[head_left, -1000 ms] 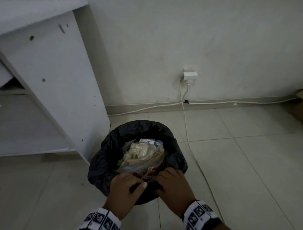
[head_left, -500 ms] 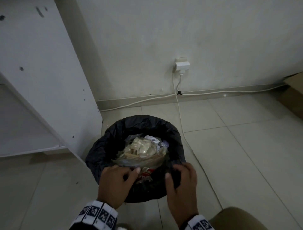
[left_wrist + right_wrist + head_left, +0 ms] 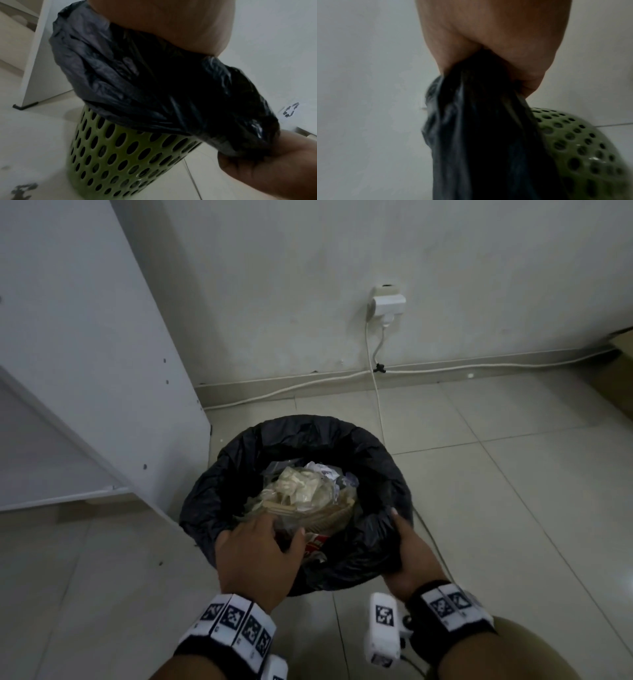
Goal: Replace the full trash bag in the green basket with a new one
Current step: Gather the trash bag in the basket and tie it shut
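A black trash bag [image 3: 308,440] lines the green perforated basket [image 3: 120,155] on the tiled floor, its edge folded over the rim. Paper and plastic trash [image 3: 301,494] fills it. My left hand [image 3: 257,546] sits on the near-left rim, fingers curled over the bag's edge and thumb pointing inward. My right hand [image 3: 407,549] grips a bunch of the folded bag edge at the near-right rim. The right wrist view shows the black plastic [image 3: 479,135] gathered in my fist [image 3: 505,40], with the basket [image 3: 582,142] behind it. No new bag is in view.
A white cabinet panel [image 3: 85,354] stands close to the basket's left. On the wall behind is a socket with a plug [image 3: 388,302]; white cables [image 3: 479,368] run along the skirting and down past the basket. A cardboard box [image 3: 616,361] sits at far right.
My hands, together at the near rim a second ago, have spread apart. The right hand has slid to the right side and taken hold of the bag's edge. The view has come closer.
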Demonstrator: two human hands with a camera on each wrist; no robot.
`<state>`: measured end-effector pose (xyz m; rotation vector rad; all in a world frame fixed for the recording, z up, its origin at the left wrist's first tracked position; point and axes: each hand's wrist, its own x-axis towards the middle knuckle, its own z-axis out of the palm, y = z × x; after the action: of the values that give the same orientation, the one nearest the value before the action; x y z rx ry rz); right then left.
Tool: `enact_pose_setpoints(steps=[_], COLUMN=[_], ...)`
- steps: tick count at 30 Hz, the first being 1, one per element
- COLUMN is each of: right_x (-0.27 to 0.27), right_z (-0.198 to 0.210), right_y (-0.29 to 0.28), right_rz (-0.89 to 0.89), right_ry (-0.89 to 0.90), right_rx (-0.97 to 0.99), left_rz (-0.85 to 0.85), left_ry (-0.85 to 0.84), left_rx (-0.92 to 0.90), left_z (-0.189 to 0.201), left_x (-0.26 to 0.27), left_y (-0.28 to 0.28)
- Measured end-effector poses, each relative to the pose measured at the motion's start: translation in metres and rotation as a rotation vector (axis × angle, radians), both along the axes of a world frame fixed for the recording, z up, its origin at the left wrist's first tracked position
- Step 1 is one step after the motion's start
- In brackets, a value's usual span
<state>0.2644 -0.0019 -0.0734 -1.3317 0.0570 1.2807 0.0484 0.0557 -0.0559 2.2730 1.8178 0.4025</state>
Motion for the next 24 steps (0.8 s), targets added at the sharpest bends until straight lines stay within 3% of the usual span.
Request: enact_pose_setpoints(steps=[4,8,11,13,15,18,22,24], right_x=[0.034,0.048,0.057,0.058,0.046,0.010,-0.039,-0.043], right_z=[0.035,0.081,0.081,0.080,0.088,0.108,0.109,0.100], right_y=[0.009,0.023,0.043,0.059,0.075,0.088,0.075,0.072], right_rz=[-0.067,0.028,0.079,0.140,0.201,0.413,0.960,0.971], right_ry=[-0.098,-0.079,-0.295,-0.514,-0.719,-1.083,-1.151,-1.228], right_rx=[0.167,0.368,0.153,0.014,0.019,0.159,0.316,0.298], left_rz=[-0.018,-0.034,0.004,0.014,-0.001,-0.014,0.014,0.010], left_ry=[-0.033,-0.170,-0.135,-0.088,-0.042,0.032,-0.008,-0.046], left_rx=[0.003,0.055,0.123,0.056,-0.051,-0.046,0.019,0.038], left_z=[-0.002,-0.004,0.004,0.006,0.000,-0.006,-0.007,-0.007], left_x=[-0.001,-0.012,-0.024,-0.031,-0.033,-0.029,-0.023,-0.020], left_y=[0.000,0.009,0.026,0.039,0.048,0.047,0.045,0.045])
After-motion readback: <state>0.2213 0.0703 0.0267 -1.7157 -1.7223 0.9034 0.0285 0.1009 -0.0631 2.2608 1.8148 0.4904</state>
